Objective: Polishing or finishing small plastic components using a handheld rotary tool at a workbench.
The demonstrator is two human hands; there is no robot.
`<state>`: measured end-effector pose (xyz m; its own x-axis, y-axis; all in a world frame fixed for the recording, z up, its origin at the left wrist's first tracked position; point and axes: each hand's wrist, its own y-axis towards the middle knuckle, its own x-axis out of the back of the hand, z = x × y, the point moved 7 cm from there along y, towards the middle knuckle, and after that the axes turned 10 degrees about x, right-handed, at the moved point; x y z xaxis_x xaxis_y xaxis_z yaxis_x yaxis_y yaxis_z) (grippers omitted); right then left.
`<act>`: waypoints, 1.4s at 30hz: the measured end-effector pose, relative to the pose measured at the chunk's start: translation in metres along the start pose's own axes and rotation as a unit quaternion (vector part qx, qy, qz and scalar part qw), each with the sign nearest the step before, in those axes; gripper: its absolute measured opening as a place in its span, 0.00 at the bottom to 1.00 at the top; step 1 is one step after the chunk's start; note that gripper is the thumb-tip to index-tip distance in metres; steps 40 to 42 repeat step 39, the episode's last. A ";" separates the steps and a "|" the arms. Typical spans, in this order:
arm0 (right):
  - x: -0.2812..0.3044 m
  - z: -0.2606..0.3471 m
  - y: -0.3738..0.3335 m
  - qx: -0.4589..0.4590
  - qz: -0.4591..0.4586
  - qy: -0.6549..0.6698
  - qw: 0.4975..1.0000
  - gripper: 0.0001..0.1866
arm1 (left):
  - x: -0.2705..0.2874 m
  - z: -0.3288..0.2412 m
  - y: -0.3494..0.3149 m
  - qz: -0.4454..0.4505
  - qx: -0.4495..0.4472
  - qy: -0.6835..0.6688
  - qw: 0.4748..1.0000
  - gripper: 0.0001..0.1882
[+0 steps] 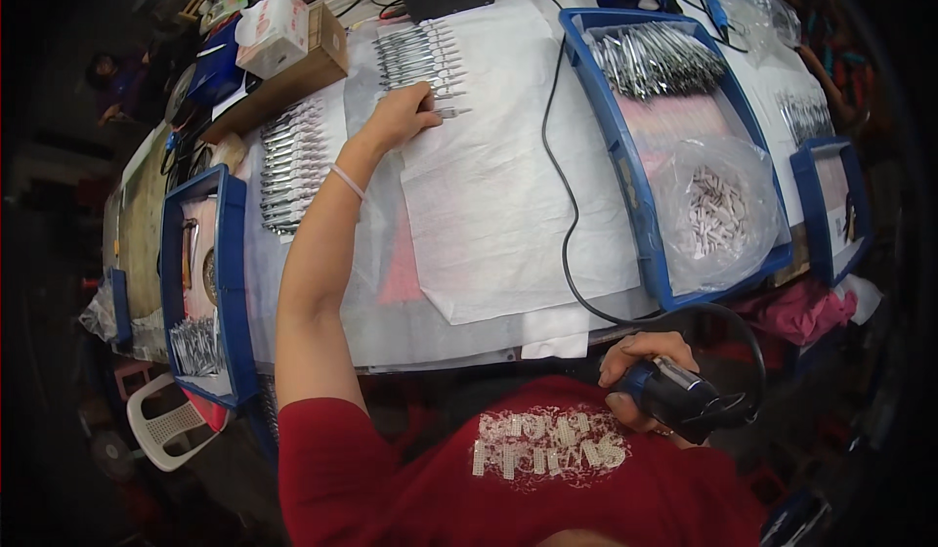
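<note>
My left hand [403,115] reaches to the near end of a row of slim silver metal pieces [418,54] with pale ends, laid side by side on white sheeting. Its fingers are closed at the nearest piece [451,112], whose pointed end sticks out to the right of them. Close to my body, at the lower right, my right hand [650,366] is wrapped round a black and blue corded hand-held power tool [684,399]. The tool's working end is hard to make out. A second row of silver pieces [293,166] lies left of my left forearm.
A blue tray [625,195] holds many silver pieces and a clear bag [718,215] of small pale parts. The tool's black cable [549,137] loops across the white sheet. Another blue tray [234,254] sits left; a cardboard box [325,44] stands behind it.
</note>
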<state>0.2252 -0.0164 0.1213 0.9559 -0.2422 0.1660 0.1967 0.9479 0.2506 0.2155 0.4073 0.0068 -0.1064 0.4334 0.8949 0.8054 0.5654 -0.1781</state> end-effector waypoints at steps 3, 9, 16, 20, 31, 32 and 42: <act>0.010 0.007 0.000 0.025 -0.049 -0.028 0.998 0.26 | -0.002 0.000 -0.010 -0.010 -0.007 -0.043 0.999 0.10; 0.039 0.001 -0.023 0.179 -0.351 0.046 0.918 0.29 | 0.014 -0.044 -0.085 -0.056 -0.036 -0.365 0.929 0.07; 0.021 0.011 -0.016 0.202 -0.163 0.106 0.960 0.29 | -0.062 -0.113 -0.244 0.153 0.046 -0.553 0.818 0.07; 0.010 0.005 -0.014 0.174 -0.106 0.081 0.976 0.31 | -0.136 -0.133 -0.297 0.272 0.126 -0.608 0.735 0.14; -0.017 -0.065 -0.048 -0.086 -0.130 -0.020 0.988 0.25 | -0.194 -0.155 -0.326 0.254 0.142 -0.696 0.656 0.21; -0.022 -0.070 -0.051 -0.089 -0.095 -0.048 0.990 0.26 | -0.191 -0.155 -0.324 0.236 0.144 -0.716 0.641 0.21; -0.027 -0.089 -0.050 -0.085 -0.078 -0.117 0.986 0.26 | -0.180 -0.136 -0.325 0.117 0.190 -0.701 0.677 0.21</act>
